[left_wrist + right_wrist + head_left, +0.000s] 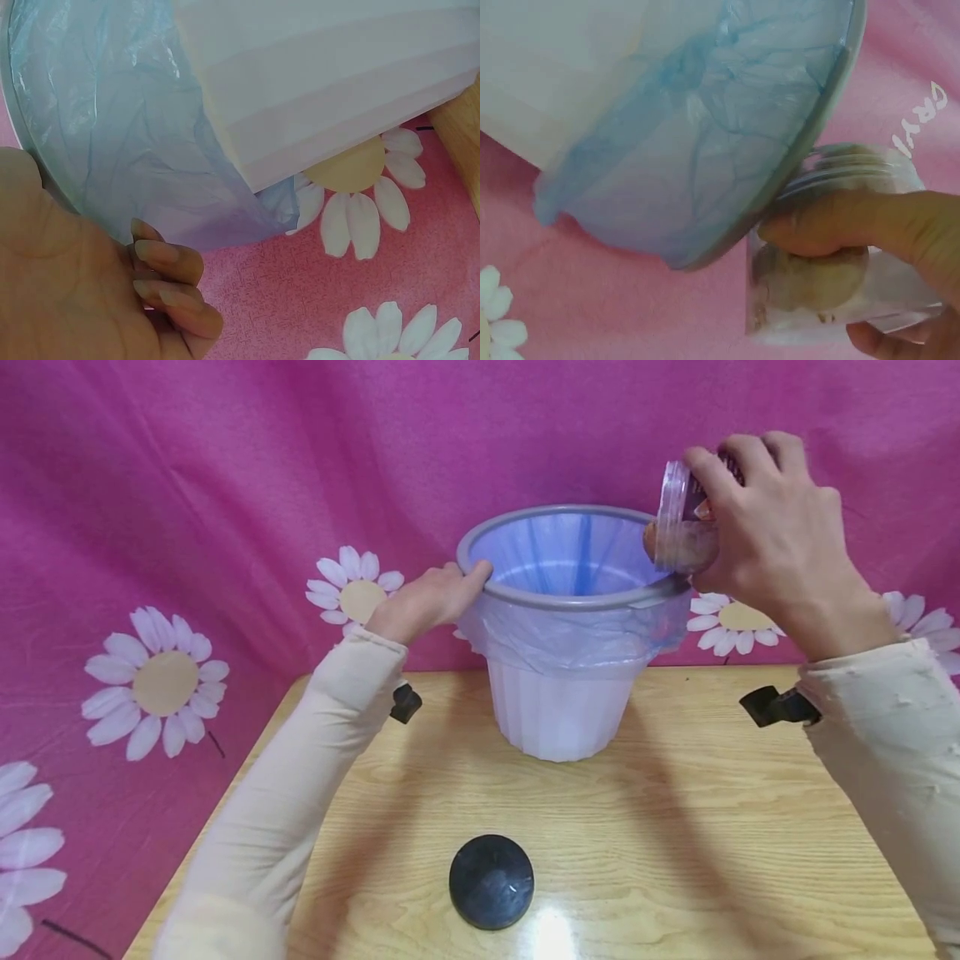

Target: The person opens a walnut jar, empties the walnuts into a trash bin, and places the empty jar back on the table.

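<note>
A white ribbed trash bin [562,718] stands on the table, with a thin bluish bag [577,635] folded over its grey rim [585,602]. My left hand [435,600] grips the rim at the left, thumb over the edge; its fingertips [169,255] curl outside, beside the bag. In my right hand [780,518] is a clear plastic jar [682,539], tilted on its side with its mouth at the bin's right rim. Brownish round contents [817,277] show through the jar wall. A round black lid [491,882] lies on the table in front of the bin.
The wooden table [420,802] has its left edge along the cloth. A pink cloth [300,460] with white daisies hangs behind and at the left, close to the bin. Small black pieces [405,703] stick out below both sleeves.
</note>
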Demonstrator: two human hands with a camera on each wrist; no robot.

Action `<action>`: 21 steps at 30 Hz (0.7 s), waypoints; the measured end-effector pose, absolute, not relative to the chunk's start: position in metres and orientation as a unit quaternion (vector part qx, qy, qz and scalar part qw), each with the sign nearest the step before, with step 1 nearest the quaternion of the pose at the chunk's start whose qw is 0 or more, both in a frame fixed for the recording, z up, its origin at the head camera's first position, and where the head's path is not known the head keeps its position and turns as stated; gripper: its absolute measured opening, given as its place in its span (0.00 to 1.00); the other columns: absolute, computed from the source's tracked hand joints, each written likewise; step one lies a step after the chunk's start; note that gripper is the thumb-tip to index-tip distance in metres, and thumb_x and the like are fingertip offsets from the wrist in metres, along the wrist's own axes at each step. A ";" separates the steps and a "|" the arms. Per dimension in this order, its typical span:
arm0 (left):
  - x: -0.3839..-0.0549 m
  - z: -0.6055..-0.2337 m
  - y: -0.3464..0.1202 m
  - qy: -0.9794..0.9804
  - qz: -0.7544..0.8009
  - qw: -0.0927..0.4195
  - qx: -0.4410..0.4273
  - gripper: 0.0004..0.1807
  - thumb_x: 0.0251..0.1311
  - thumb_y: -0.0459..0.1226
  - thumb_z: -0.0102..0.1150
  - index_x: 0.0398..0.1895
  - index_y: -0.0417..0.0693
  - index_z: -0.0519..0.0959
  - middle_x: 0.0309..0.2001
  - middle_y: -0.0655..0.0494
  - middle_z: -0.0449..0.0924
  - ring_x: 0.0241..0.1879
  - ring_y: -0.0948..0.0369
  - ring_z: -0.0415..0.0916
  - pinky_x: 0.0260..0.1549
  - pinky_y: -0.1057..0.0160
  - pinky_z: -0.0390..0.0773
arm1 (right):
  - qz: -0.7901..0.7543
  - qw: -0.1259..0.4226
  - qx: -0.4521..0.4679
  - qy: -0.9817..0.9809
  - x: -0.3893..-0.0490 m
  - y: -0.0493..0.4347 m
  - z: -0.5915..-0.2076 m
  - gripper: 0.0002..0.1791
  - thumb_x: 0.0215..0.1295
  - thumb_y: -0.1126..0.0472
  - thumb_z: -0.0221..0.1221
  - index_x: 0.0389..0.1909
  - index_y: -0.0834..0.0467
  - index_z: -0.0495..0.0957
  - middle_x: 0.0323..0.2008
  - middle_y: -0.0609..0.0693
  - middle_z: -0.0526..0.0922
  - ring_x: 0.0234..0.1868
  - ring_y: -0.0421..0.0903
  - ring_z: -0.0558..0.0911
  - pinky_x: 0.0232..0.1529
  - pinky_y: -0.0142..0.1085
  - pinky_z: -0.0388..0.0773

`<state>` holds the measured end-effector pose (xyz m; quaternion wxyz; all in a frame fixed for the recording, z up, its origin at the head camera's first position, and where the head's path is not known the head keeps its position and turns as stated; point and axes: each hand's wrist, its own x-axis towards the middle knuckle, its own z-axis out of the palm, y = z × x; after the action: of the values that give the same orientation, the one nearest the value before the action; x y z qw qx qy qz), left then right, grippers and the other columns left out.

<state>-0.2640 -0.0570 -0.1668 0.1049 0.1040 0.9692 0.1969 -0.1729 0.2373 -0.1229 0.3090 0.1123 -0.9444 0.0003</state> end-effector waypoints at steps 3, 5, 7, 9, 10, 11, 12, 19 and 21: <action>-0.264 -0.167 -0.056 0.970 0.196 0.101 0.106 0.44 0.64 0.61 0.20 0.72 0.36 0.53 0.64 0.44 0.64 0.56 0.53 0.65 0.56 0.54 0.67 | -0.006 0.306 0.119 -0.945 -0.172 0.236 -0.122 0.71 0.28 0.59 0.79 0.76 0.52 0.46 0.62 0.68 0.63 0.66 0.67 0.57 0.36 0.74 0.68; -0.264 -0.167 -0.056 0.969 0.197 0.103 0.105 0.44 0.64 0.61 0.20 0.72 0.36 0.53 0.63 0.44 0.65 0.56 0.53 0.65 0.55 0.54 0.68 | 0.002 0.296 0.107 -0.949 -0.172 0.234 -0.121 0.77 0.27 0.57 0.79 0.77 0.50 0.36 0.63 0.69 0.62 0.66 0.67 0.56 0.38 0.73 0.67; -0.264 -0.167 -0.057 0.969 0.197 0.104 0.106 0.45 0.64 0.61 0.20 0.72 0.36 0.52 0.64 0.45 0.64 0.57 0.53 0.65 0.56 0.54 0.67 | 0.005 0.294 0.102 -0.950 -0.172 0.234 -0.122 0.77 0.29 0.58 0.79 0.77 0.50 0.33 0.63 0.70 0.61 0.66 0.68 0.56 0.39 0.73 0.67; -0.263 -0.167 -0.057 0.969 0.198 0.104 0.106 0.45 0.64 0.61 0.20 0.73 0.37 0.51 0.64 0.45 0.64 0.57 0.53 0.65 0.56 0.53 0.68 | -0.001 0.296 0.108 -0.949 -0.172 0.235 -0.122 0.74 0.29 0.58 0.79 0.77 0.52 0.40 0.63 0.69 0.61 0.66 0.69 0.56 0.37 0.73 0.68; -0.263 -0.167 -0.057 0.969 0.198 0.103 0.107 0.45 0.64 0.61 0.20 0.73 0.37 0.52 0.64 0.45 0.64 0.56 0.53 0.65 0.55 0.53 0.68 | -0.007 0.295 0.111 -0.949 -0.172 0.235 -0.123 0.72 0.28 0.58 0.79 0.76 0.52 0.43 0.63 0.69 0.61 0.66 0.69 0.56 0.37 0.74 0.67; -0.262 -0.167 -0.057 0.969 0.198 0.102 0.107 0.45 0.64 0.61 0.20 0.72 0.36 0.52 0.63 0.44 0.64 0.56 0.53 0.65 0.56 0.53 0.68 | -0.011 0.298 0.116 -0.947 -0.172 0.235 -0.123 0.71 0.28 0.59 0.79 0.76 0.53 0.45 0.62 0.69 0.61 0.66 0.68 0.56 0.37 0.74 0.67; -0.262 -0.168 -0.057 0.970 0.197 0.100 0.106 0.45 0.64 0.61 0.20 0.72 0.36 0.53 0.63 0.44 0.65 0.56 0.53 0.66 0.55 0.53 0.68 | -0.015 0.304 0.123 -0.945 -0.172 0.236 -0.124 0.71 0.27 0.59 0.79 0.75 0.53 0.46 0.62 0.68 0.61 0.66 0.68 0.57 0.36 0.74 0.67; -0.261 -0.166 -0.056 0.975 0.180 0.089 0.097 0.44 0.64 0.61 0.21 0.71 0.37 0.55 0.66 0.42 0.63 0.62 0.50 0.63 0.60 0.53 0.64 | -0.023 0.323 0.132 -0.937 -0.171 0.235 -0.124 0.63 0.28 0.58 0.78 0.71 0.58 0.55 0.61 0.67 0.62 0.65 0.67 0.57 0.35 0.74 0.67; -0.260 -0.166 -0.057 0.977 0.173 0.086 0.094 0.44 0.65 0.61 0.21 0.71 0.37 0.55 0.67 0.42 0.62 0.63 0.49 0.62 0.62 0.52 0.62 | -0.028 0.335 0.136 -0.932 -0.172 0.235 -0.125 0.60 0.28 0.59 0.78 0.69 0.59 0.58 0.61 0.67 0.62 0.65 0.67 0.58 0.35 0.74 0.67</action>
<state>-0.2603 -0.0565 -0.1658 0.0863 0.0943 0.9765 0.1735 -0.1715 0.2350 -0.1246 0.3352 0.1358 -0.9319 -0.0282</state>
